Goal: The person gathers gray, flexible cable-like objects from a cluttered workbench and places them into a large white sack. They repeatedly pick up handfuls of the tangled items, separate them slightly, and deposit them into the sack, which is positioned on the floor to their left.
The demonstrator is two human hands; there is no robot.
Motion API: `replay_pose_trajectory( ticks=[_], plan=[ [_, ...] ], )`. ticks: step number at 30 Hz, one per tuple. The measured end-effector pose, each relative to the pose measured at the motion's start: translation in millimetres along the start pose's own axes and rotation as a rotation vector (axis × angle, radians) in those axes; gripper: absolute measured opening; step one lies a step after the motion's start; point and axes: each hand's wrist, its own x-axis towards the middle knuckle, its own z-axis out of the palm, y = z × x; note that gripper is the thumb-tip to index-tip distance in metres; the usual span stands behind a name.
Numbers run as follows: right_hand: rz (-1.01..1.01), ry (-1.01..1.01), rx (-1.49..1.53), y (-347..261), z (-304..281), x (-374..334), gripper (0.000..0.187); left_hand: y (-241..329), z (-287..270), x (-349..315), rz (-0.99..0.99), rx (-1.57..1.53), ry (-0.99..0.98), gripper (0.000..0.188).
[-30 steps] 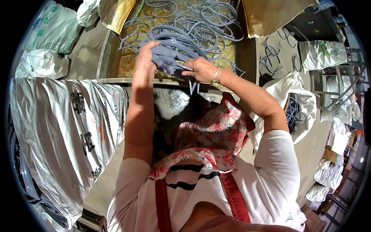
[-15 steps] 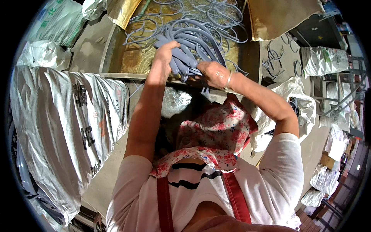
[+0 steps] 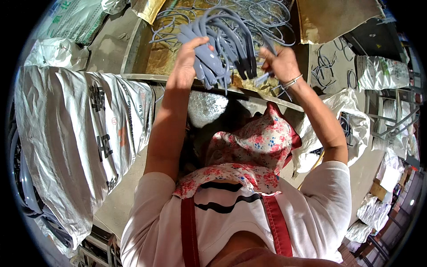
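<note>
My left hand [image 3: 186, 62] is wrapped round a thick bundle of grey rubbery strips [image 3: 209, 58]. The bundle bends over in loops, and its blunt cut ends hang toward me above the near rim of a shallow metal tank [image 3: 144, 76]. To the right, apart from the bundle, my right hand [image 3: 284, 64] is closed on a grey strip [image 3: 268, 43] that sticks out above and below the fist. Wet brown tank floor shows beneath, with loose thin grey coils [image 3: 271, 18] lying farther back. My right fingertips are partly hidden.
A large white woven sack [image 3: 80, 142] stands at the left. An open white sack [image 3: 351, 107] with dark coils inside sits at the right, beyond the tank. Brown board [image 3: 338, 18] leans at the tank's right side, and more grey coils [image 3: 324, 69] lie on the floor.
My right hand has moved right, away from the bundle, with a strip in its fingers. The left hand keeps its hold, and the bundle's loops now hang apart above the tank.
</note>
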Motion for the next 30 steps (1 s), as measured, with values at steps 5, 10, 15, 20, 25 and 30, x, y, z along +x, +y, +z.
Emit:
replay_pose_trajectory(
  ticks=[5,10,15,20,25,30],
  plan=[
    [0.357,-0.297,0.513,43.6,52.2,-5.1,0.033,0.5,-24.7,24.2,0.116,-0.167,-0.049,0.019],
    [0.397,-0.256,0.628,42.9,72.3,18.9,0.033,-1.3,-29.6,22.1,0.152,-0.166,-0.066,0.021],
    [0.281,-0.107,0.572,20.1,89.8,16.5,0.034,-2.0,-22.5,17.8,0.104,-0.109,-0.032,0.024],
    [-0.048,0.173,-0.297,18.9,87.0,47.9,0.042,-7.9,-4.6,4.9,0.012,-0.096,-0.089,0.019],
    [-0.08,0.062,-0.503,-0.8,88.7,56.1,0.046,-6.1,3.2,4.5,0.06,0.052,-0.007,0.023],
    [-0.326,0.273,-0.486,-24.7,72.8,15.4,0.032,2.9,-56.6,38.4,0.129,-0.259,0.007,0.024]
  ],
)
